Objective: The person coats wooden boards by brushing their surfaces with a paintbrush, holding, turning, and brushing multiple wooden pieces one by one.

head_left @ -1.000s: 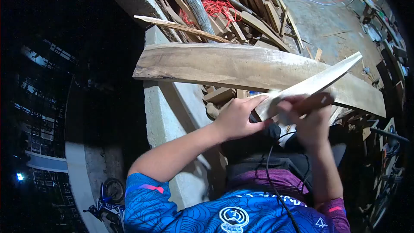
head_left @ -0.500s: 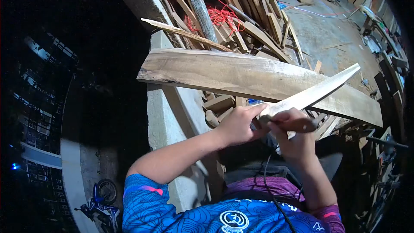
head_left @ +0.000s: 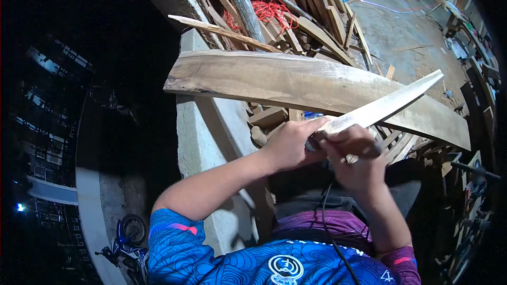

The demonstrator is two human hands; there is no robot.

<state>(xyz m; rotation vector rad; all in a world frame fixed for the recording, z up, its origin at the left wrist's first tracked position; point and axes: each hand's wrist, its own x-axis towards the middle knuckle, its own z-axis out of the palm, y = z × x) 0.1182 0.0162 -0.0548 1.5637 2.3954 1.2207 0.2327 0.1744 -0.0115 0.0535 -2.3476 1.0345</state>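
Note:
My left hand is closed on the near end of a pale, tapered wooden piece, whose narrow tip points up and to the right. In my right hand is a tool with a rounded brown wooden handle. Its working end is hidden by my fingers at the near end of the wooden piece, close to my left fingertips. Behind both hands a broad wooden plank lies across, and the tapered piece passes over its right part.
The plank's left part rests on a concrete wall top. Beyond it are stacked timber offcuts, a tangle of red string and an upright pole. A black cord hangs over my shirt. A motorbike stands lower left.
My right hand and the tool handle have shifted slightly left, with some blur. The left hand keeps its hold on the tapered piece. The whole view has tilted slightly.

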